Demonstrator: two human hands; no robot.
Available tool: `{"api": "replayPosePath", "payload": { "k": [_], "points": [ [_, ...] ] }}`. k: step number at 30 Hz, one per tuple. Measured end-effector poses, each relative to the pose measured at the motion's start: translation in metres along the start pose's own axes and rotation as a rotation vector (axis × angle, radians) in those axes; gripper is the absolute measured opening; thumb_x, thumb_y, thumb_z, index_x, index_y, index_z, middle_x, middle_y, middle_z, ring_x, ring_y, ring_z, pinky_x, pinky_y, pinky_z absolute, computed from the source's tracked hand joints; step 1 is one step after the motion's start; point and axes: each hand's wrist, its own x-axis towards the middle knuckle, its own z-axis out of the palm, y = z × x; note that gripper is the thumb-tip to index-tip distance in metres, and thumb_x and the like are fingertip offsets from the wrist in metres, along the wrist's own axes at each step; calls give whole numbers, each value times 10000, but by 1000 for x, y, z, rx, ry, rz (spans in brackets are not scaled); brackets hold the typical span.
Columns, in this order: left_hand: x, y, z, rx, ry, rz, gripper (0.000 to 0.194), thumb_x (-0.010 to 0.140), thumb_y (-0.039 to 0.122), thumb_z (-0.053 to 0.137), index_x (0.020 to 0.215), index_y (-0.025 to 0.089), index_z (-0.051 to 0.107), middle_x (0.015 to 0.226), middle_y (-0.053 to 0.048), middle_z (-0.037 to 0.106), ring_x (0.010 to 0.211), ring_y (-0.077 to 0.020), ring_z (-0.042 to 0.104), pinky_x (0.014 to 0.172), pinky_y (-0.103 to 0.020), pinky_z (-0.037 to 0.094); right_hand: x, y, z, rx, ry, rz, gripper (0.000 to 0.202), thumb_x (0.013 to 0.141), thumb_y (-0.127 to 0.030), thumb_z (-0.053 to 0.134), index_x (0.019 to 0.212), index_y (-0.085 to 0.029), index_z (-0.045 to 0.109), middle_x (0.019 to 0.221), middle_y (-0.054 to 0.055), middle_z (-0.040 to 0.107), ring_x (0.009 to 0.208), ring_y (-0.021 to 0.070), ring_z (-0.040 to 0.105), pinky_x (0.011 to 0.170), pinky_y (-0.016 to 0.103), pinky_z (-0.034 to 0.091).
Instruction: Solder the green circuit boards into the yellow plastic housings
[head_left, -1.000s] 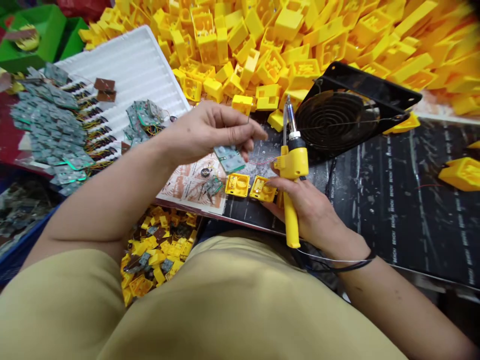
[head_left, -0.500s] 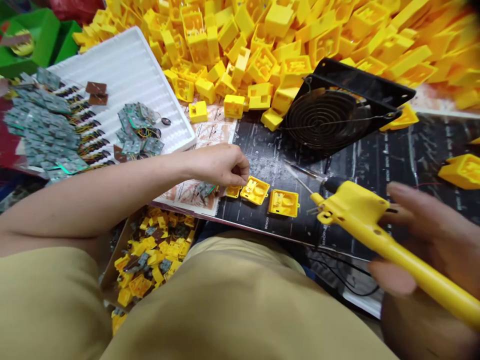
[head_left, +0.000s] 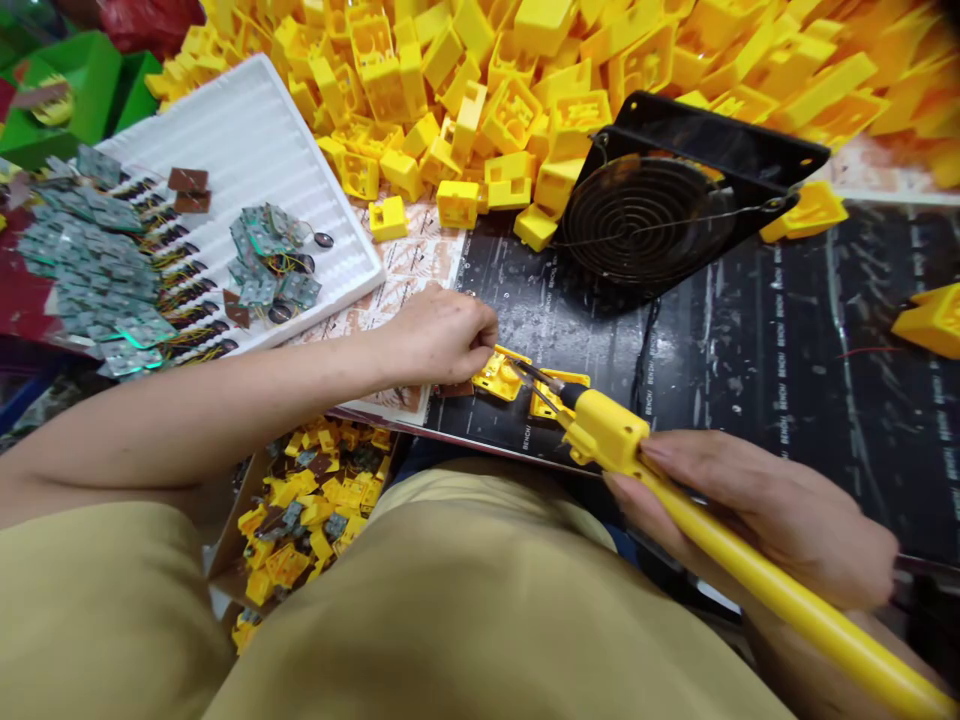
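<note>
My right hand [head_left: 772, 510] is closed around a yellow soldering iron [head_left: 611, 428] with a feed tube at its front. Its metal tip reaches a small open yellow plastic case [head_left: 498, 377] on the black bench mat. My left hand [head_left: 450, 335] rests at that case's left edge, fingers pinched together; whatever lies between them is hidden. A second yellow case [head_left: 561, 391] sits just to the right, partly covered by the iron's tip. A bit of brown board [head_left: 456, 389] shows beneath my left hand.
A black fan [head_left: 652, 215] stands behind the cases. Yellow housings [head_left: 517, 110] are heaped along the back. On the left, a white foam tray [head_left: 300, 190] carries wired circuit boards [head_left: 97, 250]. Below the bench edge, a cardboard box [head_left: 234, 560] contains yellow parts and boards.
My right hand has brought the soldering iron leftward, from right of the cases to over them, its tip now at the case beside my left hand. The left hand stays nearly in place.
</note>
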Motion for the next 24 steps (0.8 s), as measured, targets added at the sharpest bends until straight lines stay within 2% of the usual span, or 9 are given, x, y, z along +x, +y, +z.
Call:
{"api": "replayPosePath", "payload": {
  "k": [5,11,13,18,22,24],
  "points": [
    [0,0,4,53,-10,24,221,781,214,524,845,188,734,820,-47,743,757,-191,667,697,-288,443,17,-6,4,-85,8,-124,128,969,-277,606,882,-183,608,777,26,678,677,121,668,616,182,562],
    [2,-1,8,140,42,82,256,794,247,492,835,176,734,760,-61,726,766,-220,673,728,-329,460,26,-12,3,-142,-14,-232,106,919,-189,667,892,-208,566,774,-6,678,673,124,667,636,214,572],
    [2,-1,9,149,47,87,255,793,247,488,822,178,732,756,-61,724,761,-215,672,729,-326,459,25,-12,-2,-143,-35,-216,87,927,-190,651,913,-211,568,798,-1,682,690,130,668,631,228,565],
    [1,-1,8,145,50,84,241,785,254,497,817,194,729,784,-56,736,760,-203,668,719,-313,453,15,-4,-11,-200,-20,-124,82,977,-305,581,961,-225,588,816,-1,675,651,131,656,492,242,499],
    [1,-1,6,139,24,62,241,783,253,495,812,190,727,799,-74,735,760,-235,671,692,-333,447,8,2,-11,-209,-12,-69,149,1013,-340,510,1003,-218,596,863,17,691,677,143,663,541,259,522],
    [2,1,6,137,16,50,241,785,254,495,819,189,725,805,-75,732,758,-238,669,685,-334,442,7,2,-10,-170,33,-70,108,978,-314,582,1035,-224,601,877,12,697,680,145,666,526,250,521]
  ]
}}
